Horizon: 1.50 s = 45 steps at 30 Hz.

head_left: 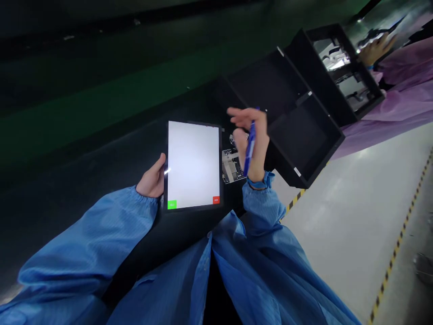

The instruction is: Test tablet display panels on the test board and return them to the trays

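Observation:
A tablet (194, 164) shows a mostly white screen, with a green box at its lower left corner and a red one at its lower right. My left hand (152, 178) grips its left edge, thumb at the front and the other fingers hidden behind. To the right of the tablet, my right hand (252, 137) is raised with a blue pen (250, 146) held against the palm, its forefinger and thumb apart from the pen. Partly under that hand lies a circuit board assembly (232, 166) with silver and black parts, beside the tablet's right edge.
Two black tray compartments (306, 140) stand to the right. Beyond them is a black divided box (360, 108) holding pale parts. A co-worker's hand (375, 49) and pink sleeve are at the far right. Yellow-and-black tape (389, 271) marks the floor.

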Available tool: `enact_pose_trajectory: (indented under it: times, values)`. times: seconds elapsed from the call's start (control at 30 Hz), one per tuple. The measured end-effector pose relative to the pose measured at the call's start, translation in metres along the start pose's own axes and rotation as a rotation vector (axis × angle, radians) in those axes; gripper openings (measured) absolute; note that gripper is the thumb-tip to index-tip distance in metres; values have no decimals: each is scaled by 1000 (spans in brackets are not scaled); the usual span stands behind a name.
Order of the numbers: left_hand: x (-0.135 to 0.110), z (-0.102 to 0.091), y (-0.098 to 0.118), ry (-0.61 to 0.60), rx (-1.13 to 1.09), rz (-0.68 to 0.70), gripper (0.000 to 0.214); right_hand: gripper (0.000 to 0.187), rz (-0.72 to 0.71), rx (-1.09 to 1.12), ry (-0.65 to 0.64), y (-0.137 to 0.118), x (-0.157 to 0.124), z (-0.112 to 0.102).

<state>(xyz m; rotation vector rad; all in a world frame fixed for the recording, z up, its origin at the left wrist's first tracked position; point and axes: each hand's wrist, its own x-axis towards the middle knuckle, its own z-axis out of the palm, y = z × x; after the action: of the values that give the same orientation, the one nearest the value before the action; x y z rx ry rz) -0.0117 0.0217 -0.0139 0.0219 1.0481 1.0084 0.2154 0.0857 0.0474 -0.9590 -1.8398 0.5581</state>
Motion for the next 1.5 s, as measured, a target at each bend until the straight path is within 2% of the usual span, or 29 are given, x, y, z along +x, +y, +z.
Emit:
enact_pose_trajectory:
  times: [0.07,0.13,0.2,0.23,0.27,0.37,0.4,0.5,0.6,0.67,0.73,0.83,0.97,1.13,1.23,1.37,1.5]
  values:
    - [-1,-1,-1,-83,4,-9,57,34,-111,-112,-304,-5,-7,9]
    - [-2,0,-2,-110,12,3,58,62,-173,-252,-559,-5,-16,23]
    - [-3,1,-3,-88,30,26,56,83,-163,-367,-688,-2,-28,37]
    - [-3,2,-4,-74,38,32,55,83,-153,-401,-708,0,-34,42]
    - [-3,2,-4,-68,41,35,55,76,-146,-418,-705,2,-41,47]
    - [-1,2,-4,-95,29,2,56,33,-138,-411,-628,5,-61,51]
    - [-1,2,-4,-102,23,-8,57,25,-135,-397,-597,5,-66,50]
    - [-1,2,-3,-57,8,-20,57,19,-126,-339,-482,3,-72,42]
    - [-6,6,-1,59,-2,-9,54,18,-66,-298,-277,7,-67,26]
    - [-10,9,2,109,-9,-6,52,19,5,-303,-132,19,-64,11]
    - [-16,13,5,148,-20,1,51,19,48,-344,-58,38,-64,-5]
    - [-22,17,10,209,-35,-24,49,19,57,-412,-68,67,-72,-22]
    - [-23,15,12,238,-41,-27,47,23,124,-428,-114,86,-81,-27]
    - [-22,10,10,222,-53,-40,42,26,146,-495,-104,89,-80,-22]
    - [-22,10,10,256,-46,-34,44,25,180,-518,-104,90,-79,-21]
    - [-21,8,10,241,-21,-26,46,26,218,-554,-128,91,-80,-21]
    - [-21,10,9,241,-27,-22,46,27,194,-549,-127,92,-79,-21]
